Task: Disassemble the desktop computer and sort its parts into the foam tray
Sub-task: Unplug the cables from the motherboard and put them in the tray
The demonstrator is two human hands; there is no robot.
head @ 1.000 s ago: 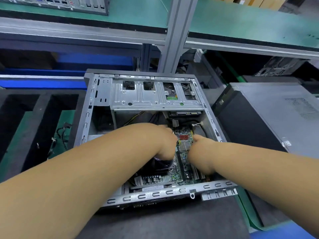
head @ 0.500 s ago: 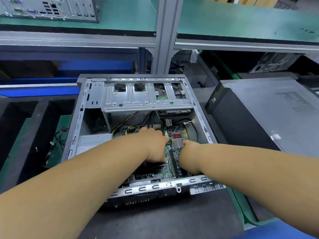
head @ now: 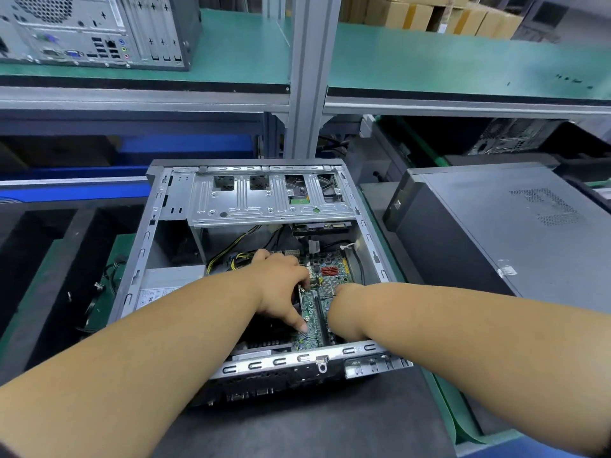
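Observation:
The open desktop case [head: 155, 226] lies on its side at the centre, with the green motherboard [head: 334, 262] showing inside. My left hand [head: 281, 285] is over the board. Its thumb tip touches the board near the front and its fingers curl down at the far end. My right hand [head: 344, 309] reaches into the case just right of it, beside the memory slots [head: 319, 312], and its fingers are hidden below the wrist. Whether either hand holds anything is unclear. The black foam tray [head: 49, 259] lies to the left.
A drive cage [head: 264, 200] spans the far part of the case, with yellow and black power cables [head: 228, 256] and a power supply [head: 165, 282] below it. Loose cables [head: 99, 292] lie in a tray compartment. A closed tower [head: 496, 236] lies at right. Another case [head: 99, 28] stands on the shelf.
Both hands stay at the memory slots. The left thumb now stretches toward the front of the board, and my view has lifted so more of the shelf shows.

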